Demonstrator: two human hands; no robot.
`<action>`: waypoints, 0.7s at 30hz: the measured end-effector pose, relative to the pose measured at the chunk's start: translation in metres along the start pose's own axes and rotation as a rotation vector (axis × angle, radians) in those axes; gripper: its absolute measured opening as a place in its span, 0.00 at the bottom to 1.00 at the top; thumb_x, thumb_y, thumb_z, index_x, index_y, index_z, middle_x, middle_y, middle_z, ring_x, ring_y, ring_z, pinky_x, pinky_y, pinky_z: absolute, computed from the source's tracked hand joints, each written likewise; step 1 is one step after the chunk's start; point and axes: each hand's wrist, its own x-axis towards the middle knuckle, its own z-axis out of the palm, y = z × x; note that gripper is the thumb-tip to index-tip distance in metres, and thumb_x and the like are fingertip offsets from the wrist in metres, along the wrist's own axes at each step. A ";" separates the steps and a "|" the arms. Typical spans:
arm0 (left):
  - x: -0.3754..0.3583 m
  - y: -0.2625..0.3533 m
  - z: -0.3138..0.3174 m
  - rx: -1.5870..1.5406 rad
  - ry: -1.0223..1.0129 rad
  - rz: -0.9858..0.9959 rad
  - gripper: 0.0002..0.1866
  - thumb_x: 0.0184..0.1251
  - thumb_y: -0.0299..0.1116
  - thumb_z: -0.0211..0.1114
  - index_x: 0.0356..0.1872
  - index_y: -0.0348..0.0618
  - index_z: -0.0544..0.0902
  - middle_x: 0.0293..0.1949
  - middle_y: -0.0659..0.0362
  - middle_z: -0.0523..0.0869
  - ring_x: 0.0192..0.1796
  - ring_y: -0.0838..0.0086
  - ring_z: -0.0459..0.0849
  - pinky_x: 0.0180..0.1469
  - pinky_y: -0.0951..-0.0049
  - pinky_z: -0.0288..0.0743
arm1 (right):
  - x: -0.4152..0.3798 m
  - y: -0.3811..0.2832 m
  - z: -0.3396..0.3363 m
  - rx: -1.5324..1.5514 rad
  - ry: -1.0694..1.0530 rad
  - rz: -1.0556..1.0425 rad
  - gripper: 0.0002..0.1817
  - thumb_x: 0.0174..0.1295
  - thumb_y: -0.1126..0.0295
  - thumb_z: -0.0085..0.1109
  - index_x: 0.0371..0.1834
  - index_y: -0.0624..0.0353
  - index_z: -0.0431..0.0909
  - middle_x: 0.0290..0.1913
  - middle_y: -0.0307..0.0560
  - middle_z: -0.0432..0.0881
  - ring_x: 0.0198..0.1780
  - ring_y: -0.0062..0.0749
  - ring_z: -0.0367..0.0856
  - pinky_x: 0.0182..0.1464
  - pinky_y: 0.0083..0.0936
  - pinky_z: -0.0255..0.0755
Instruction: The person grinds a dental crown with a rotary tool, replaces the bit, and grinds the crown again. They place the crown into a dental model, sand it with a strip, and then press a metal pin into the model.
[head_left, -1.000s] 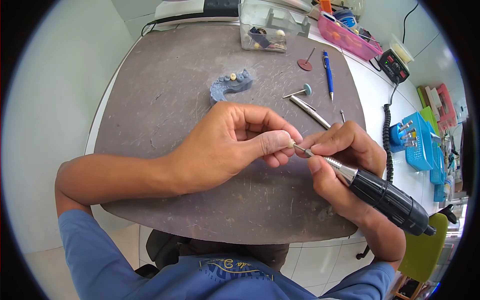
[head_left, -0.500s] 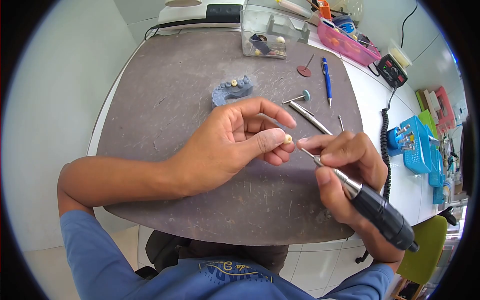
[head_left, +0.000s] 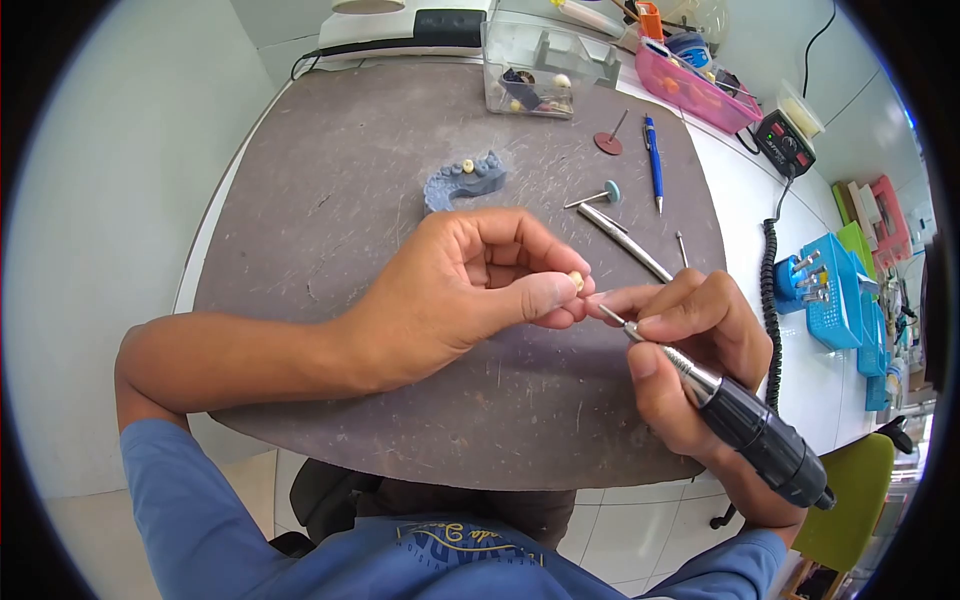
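My left hand [head_left: 480,285] pinches a small cream dental crown [head_left: 576,281] between thumb and fingertips, partly covered by them. Wrapped around a black and silver dental handpiece [head_left: 757,428] is my right hand [head_left: 700,340], its fingers near the front end. A thin bur [head_left: 612,314] sticks out of the handpiece and points at the left fingertips, just short of the crown. Beyond my left hand a grey dental arch model [head_left: 462,184] lies on the brown work mat [head_left: 330,180], with one cream tooth among its grey ones.
On the mat's right lie a blue mechanical pencil [head_left: 653,165], a red disc on a shank [head_left: 608,144], a teal polishing wheel [head_left: 612,191] and a metal handle [head_left: 625,243]. A clear box [head_left: 530,95] stands behind. A coiled cord [head_left: 770,300] runs along the right edge.
My left index finger has come down onto the crown, and the crown has turned slightly. My right hand and the handpiece have shifted only a little, the bur tip staying close to the left fingertips.
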 end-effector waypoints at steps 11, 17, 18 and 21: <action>0.000 0.004 0.002 -0.001 0.012 -0.034 0.08 0.70 0.23 0.62 0.46 0.32 0.81 0.45 0.50 0.86 0.47 0.72 0.87 0.51 0.75 0.84 | 0.005 -0.011 -0.004 -0.100 -0.025 0.170 0.10 0.56 0.80 0.64 0.37 0.63 0.73 0.34 0.48 0.80 0.51 0.40 0.85 0.53 0.31 0.76; 0.000 0.002 0.001 0.017 -0.008 -0.023 0.08 0.70 0.24 0.63 0.46 0.32 0.81 0.46 0.49 0.86 0.47 0.72 0.87 0.51 0.76 0.84 | 0.007 -0.010 -0.001 -0.061 -0.044 0.182 0.09 0.55 0.82 0.63 0.36 0.64 0.73 0.34 0.48 0.80 0.54 0.44 0.85 0.55 0.33 0.77; 0.000 0.002 0.001 0.017 -0.009 -0.025 0.08 0.70 0.24 0.63 0.46 0.32 0.81 0.46 0.49 0.86 0.47 0.72 0.87 0.51 0.76 0.84 | 0.007 -0.009 -0.002 -0.091 -0.073 0.158 0.09 0.54 0.83 0.63 0.36 0.64 0.73 0.34 0.48 0.80 0.54 0.45 0.85 0.55 0.33 0.78; 0.000 0.002 0.002 0.015 -0.013 -0.026 0.08 0.70 0.24 0.63 0.46 0.32 0.81 0.46 0.49 0.86 0.46 0.72 0.87 0.51 0.76 0.84 | 0.008 -0.011 -0.002 -0.111 -0.082 0.160 0.09 0.54 0.83 0.62 0.36 0.65 0.73 0.34 0.49 0.80 0.53 0.44 0.85 0.54 0.32 0.78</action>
